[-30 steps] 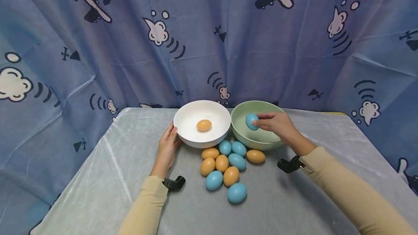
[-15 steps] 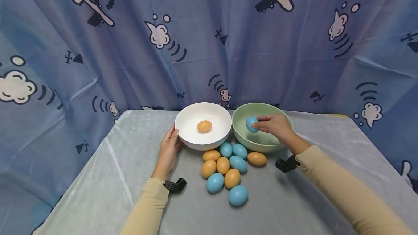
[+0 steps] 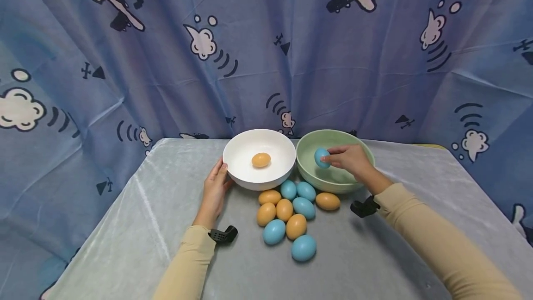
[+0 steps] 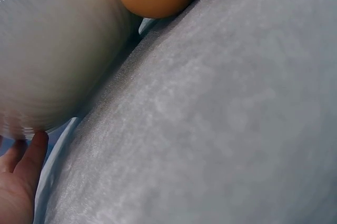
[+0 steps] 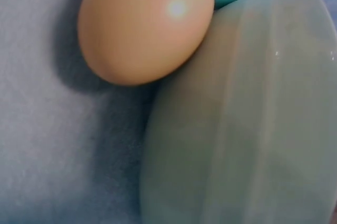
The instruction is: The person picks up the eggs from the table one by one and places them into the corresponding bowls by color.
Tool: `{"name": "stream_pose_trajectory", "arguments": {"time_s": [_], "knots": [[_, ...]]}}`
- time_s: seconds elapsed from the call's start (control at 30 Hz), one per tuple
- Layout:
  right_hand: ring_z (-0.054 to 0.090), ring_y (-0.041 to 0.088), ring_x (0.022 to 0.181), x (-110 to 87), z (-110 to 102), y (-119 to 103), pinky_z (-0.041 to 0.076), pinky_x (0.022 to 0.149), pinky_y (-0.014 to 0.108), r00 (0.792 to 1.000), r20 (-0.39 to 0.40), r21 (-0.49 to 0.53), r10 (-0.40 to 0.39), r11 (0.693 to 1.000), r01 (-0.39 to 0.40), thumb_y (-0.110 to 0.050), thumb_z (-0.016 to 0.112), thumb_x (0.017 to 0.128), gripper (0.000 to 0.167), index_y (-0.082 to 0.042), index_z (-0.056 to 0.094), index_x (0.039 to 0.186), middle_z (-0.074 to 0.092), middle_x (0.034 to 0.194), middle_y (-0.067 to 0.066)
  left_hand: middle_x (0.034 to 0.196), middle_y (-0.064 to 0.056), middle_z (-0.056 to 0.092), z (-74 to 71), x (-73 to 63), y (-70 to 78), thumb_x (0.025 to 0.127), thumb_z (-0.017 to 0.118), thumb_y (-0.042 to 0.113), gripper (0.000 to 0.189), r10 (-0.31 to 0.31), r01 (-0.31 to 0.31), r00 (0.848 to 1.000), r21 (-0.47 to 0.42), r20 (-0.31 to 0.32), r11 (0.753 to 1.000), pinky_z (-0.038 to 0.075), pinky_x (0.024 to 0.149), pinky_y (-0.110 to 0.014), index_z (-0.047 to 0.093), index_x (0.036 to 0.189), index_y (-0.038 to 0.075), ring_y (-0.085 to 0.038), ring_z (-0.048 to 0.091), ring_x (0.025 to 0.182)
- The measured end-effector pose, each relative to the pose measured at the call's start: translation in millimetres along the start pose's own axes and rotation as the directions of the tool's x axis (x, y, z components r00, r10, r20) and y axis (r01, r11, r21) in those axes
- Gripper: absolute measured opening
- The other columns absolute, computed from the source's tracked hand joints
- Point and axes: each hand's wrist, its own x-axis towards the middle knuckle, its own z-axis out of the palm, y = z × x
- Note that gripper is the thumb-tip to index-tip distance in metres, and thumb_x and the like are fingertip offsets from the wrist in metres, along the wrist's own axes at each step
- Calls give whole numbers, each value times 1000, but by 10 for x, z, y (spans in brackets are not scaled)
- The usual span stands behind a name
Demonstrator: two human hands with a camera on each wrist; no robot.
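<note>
My right hand (image 3: 354, 161) pinches a blue egg (image 3: 322, 158) between thumb and fingers, over the inside of the green bowl (image 3: 308, 170). On the left, my left hand (image 3: 214, 193) rests against the outer side of the white bowl (image 3: 258, 183); in the left wrist view its fairly straight fingers (image 4: 32, 155) touch the bowl's outside. One orange egg (image 3: 261, 160) lies inside the white bowl. The right wrist view shows the green bowl's outer wall (image 5: 247, 119) beside another orange egg (image 5: 147, 24); the right hand is almost wholly hidden there.
Several blue eggs (image 3: 303, 248) and orange eggs (image 3: 296, 227) lie loosely grouped on the grey cloth-covered table (image 3: 354, 258), in front of the bowls. The two bowls stand side by side near the far edge. Behind them hangs a blue patterned curtain (image 3: 250, 73).
The right hand stays over the green bowl with the blue egg, its forearm shifted slightly left. The left hand keeps its place at the white bowl. The head view has tilted slightly.
</note>
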Motion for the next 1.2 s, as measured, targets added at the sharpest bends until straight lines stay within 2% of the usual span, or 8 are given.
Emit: {"name": "stream_pose_trajectory", "arguments": {"time_s": [0.43, 0.67, 0.83, 1.07, 1.2], "knots": [[63, -6, 80, 71, 49, 35, 55, 98, 33, 1000, 2, -8, -1, 1000, 1, -21, 76, 89, 57, 5, 57, 135, 53, 143, 24, 163, -1, 32, -18, 2, 2, 103, 52, 40, 60, 11, -11, 1000, -18, 4, 1000, 36, 119, -50, 34, 156, 19, -22, 33, 149], [64, -1, 89, 87, 64, 34, 55, 98, 32, 1000, -2, -24, 15, 1000, -15, -21, 76, 89, 57, 4, 56, 137, 53, 144, 22, 162, 0, 34, -24, -7, 19, 102, 54, 40, 59, 10, -10, 1000, -28, 12, 1000, 37, 118, -49, 36, 155, 19, -23, 38, 147], [66, 4, 96, 88, 63, 41, 55, 98, 33, 1000, 1, -31, 4, 1000, -4, -22, 76, 89, 58, 4, 56, 137, 53, 145, 22, 163, -1, 33, -21, -8, 12, 102, 53, 41, 61, 7, -7, 1000, -17, 11, 1000, 35, 119, -50, 35, 156, 18, -24, 35, 148], [65, 5, 95, 99, 73, 65, 55, 99, 34, 1000, 1, -46, -1, 999, 1, -21, 76, 88, 56, 5, 58, 134, 54, 143, 22, 163, -1, 32, -30, -9, 15, 102, 53, 41, 61, 23, -22, 1000, -14, 19, 1000, 35, 119, -51, 35, 156, 17, -25, 34, 149], [66, 11, 103, 107, 75, 74, 55, 100, 35, 1000, -5, -62, 1, 998, -2, -22, 76, 88, 55, 5, 59, 133, 55, 143, 22, 163, -1, 33, -28, -5, 15, 102, 53, 41, 61, 22, -22, 1000, -12, 22, 1000, 35, 119, -50, 35, 155, 17, -24, 34, 149]]}}
